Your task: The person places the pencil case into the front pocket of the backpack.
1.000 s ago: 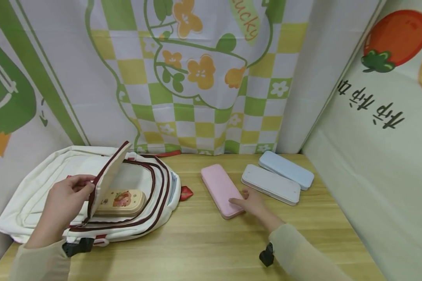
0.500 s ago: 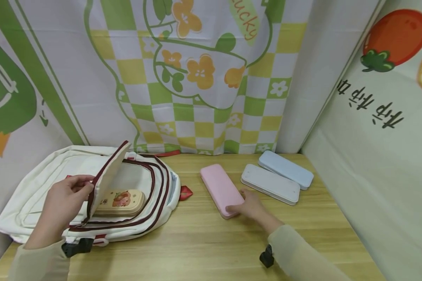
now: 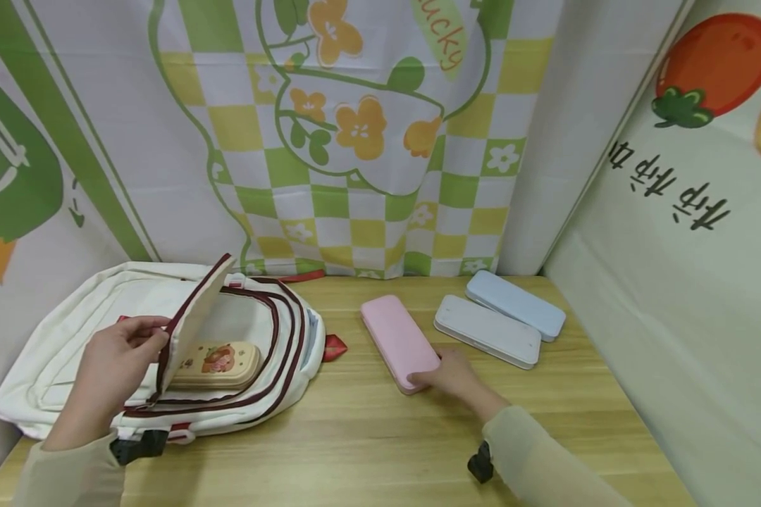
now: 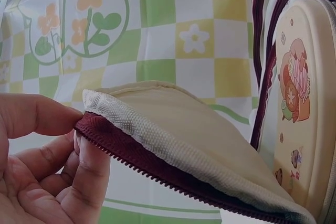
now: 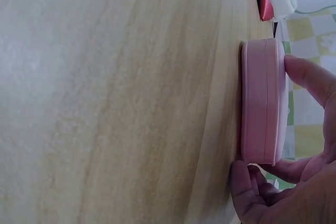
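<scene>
My left hand [image 3: 119, 355] pinches the maroon-zippered edge of a cream backpack's [image 3: 82, 303] front flap [image 3: 193, 317] between thumb and fingers, holding it raised. In the left wrist view the zipper teeth run along the held flap [image 4: 173, 108]. Inside the opened pocket lies a cream pencil case [image 3: 225, 366] with a printed picture, partly hidden by the flap. My right hand [image 3: 453, 373] grips the near end of a pink pencil case [image 3: 396, 338], thumb on its lid and fingers at its side. The pink case [image 5: 260, 100] lies flat on the table in the right wrist view.
A white pencil case [image 3: 488, 331] and a light blue one [image 3: 516, 303] lie touching or nearly so at the right rear. The wooden table [image 3: 330, 451] meets a patterned curtain [image 3: 368, 211] at the back and a printed side wall [image 3: 672, 296] at the right.
My right thumb has slid a little toward the near end of the pink pencil case, and the hand has settled around it. The left hand and flap stay put.
</scene>
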The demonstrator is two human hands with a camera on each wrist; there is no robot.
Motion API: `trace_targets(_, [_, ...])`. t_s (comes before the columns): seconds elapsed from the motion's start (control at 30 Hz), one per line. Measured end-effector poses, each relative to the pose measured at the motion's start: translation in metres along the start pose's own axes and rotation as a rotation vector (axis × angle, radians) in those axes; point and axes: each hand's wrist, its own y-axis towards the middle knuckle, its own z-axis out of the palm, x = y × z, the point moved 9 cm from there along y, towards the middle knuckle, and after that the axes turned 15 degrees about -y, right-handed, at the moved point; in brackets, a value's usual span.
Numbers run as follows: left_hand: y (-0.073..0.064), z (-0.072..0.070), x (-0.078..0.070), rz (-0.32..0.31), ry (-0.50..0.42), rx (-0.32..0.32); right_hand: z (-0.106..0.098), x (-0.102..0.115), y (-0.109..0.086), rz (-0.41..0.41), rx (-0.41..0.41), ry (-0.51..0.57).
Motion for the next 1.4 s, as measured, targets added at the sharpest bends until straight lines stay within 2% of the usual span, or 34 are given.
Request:
trace_targets(0.4, [0.000, 0.000, 0.001, 0.017, -0.013, 0.010, -0.001, -0.001, -0.005, 0.030, -0.041, 0.065])
trace_targets(0.63, [-0.001, 0.002, 0.002, 0.009, -0.030, 0.015, -0.004, 0.001, -0.006, -0.004, -0.084, 0.102])
trace_targets(0.77, [-0.001, 0.002, 0.001, 0.013, -0.028, 0.011, -0.002, -0.004, -0.003, -0.033, -0.079, 0.157])
trace_targets(0.9, [-0.001, 0.001, 0.001, 0.011, -0.026, 0.014, 0.003, -0.013, 0.000, -0.041, -0.049, 0.290])
trace_targets(1.13, [-0.001, 0.001, 0.001, -0.001, -0.029, 0.014, 0.009, -0.019, -0.002, -0.004, 0.041, 0.657])
trace_targets(1.23, [-0.002, 0.002, 0.002, -0.010, -0.037, 0.019, 0.009, -0.021, -0.003, 0.025, 0.043, 0.716])
trace_targets(1.4, [-0.002, 0.002, 0.004, -0.016, -0.021, 0.025, 0.005, -0.026, -0.004, 0.079, -0.007, 0.768])
